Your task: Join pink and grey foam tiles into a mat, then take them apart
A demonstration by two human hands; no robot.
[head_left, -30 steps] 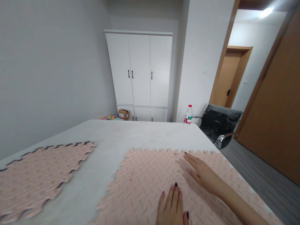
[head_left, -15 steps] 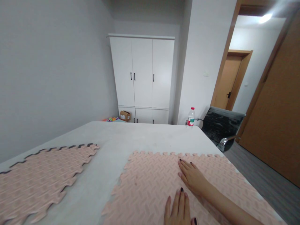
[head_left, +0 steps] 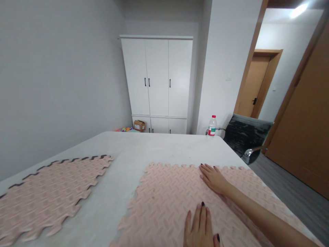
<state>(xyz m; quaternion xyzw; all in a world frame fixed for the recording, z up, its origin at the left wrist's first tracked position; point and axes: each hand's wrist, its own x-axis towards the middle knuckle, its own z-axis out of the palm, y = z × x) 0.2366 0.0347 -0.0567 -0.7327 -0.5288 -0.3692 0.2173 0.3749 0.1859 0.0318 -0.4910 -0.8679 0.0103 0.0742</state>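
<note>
A pink foam puzzle mat (head_left: 164, 202) with toothed edges lies on the white table (head_left: 144, 147) in front of me. My right hand (head_left: 213, 178) rests flat on the mat near its far edge, fingers stretched out. My left hand (head_left: 200, 230) lies flat on the mat at the bottom of the view, fingers together and extended. Neither hand holds anything. A second pink mat (head_left: 48, 192), stacked on a dark one, lies to the left, apart from both hands.
A water bottle (head_left: 212, 126) stands at the table's far right corner. A dark office chair (head_left: 246, 137) sits beyond the right edge. A white wardrobe (head_left: 158, 82) and a small cardboard box (head_left: 139, 125) stand at the back. An open doorway is on the right.
My right hand has slid along the mat and now lies near the far edge again. The view has shifted a little; the left hand stays flat on the mat.
</note>
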